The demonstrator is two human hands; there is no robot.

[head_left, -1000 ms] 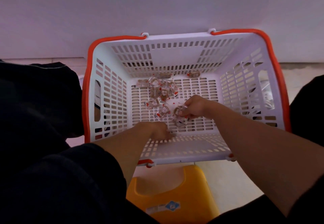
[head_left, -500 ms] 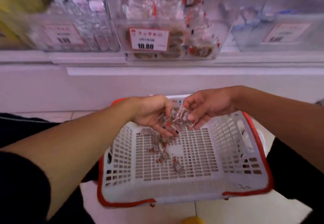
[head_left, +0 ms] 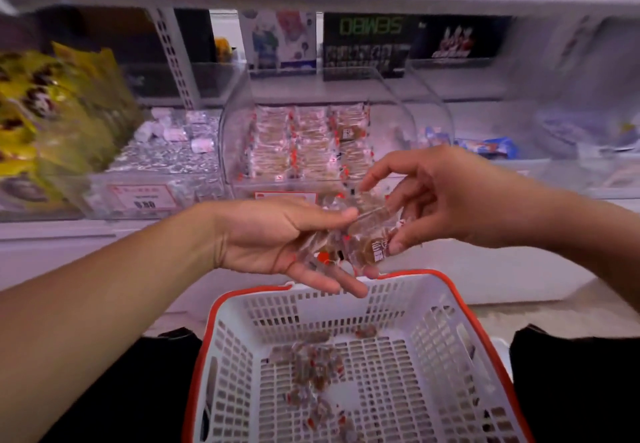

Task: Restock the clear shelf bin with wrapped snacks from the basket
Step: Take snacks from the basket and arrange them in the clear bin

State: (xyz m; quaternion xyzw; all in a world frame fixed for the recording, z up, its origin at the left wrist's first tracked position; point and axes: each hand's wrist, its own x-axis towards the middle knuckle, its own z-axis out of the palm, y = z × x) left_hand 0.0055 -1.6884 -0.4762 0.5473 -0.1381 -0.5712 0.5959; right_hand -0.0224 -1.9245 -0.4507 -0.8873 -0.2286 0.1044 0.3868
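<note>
Above the far rim of the white basket (head_left: 446, 307) with its orange edge, both hands meet around one bunch of wrapped snacks (head_left: 360, 241). Left hand (head_left: 277, 238) lies palm up beneath the bunch, fingers stretched forward and only slightly bent, thumb laid over the top so the wrappers are pinned between thumb and palm. Its fingertips (head_left: 356, 290) reach past the snacks and hang over the basket rim. Right hand (head_left: 436, 196) comes in from the other side, palm toward the left hand, its fingers curled partway round the same bunch: the forefinger arches over the top wrappers and the thumb presses a brown snack with a dark label from below. Neither hand is clenched tight; both are about half open and full of crinkled clear wrappers, and the blur makes it hard to say how many pieces they hold.

Just behind the hands, on the lower shelf, stands the clear bin (head_left: 311, 144), holding rows of the same red-trimmed wrapped snacks stacked on edge, with a price tag (head_left: 285, 197) at its front lip. More loose snacks (head_left: 311, 370) lie scattered on the basket floor, well below the hands. Left of the bin sits another clear tray of silvery wrapped sweets (head_left: 166, 155), and further left a heap of yellow packets (head_left: 52, 113).
</note>
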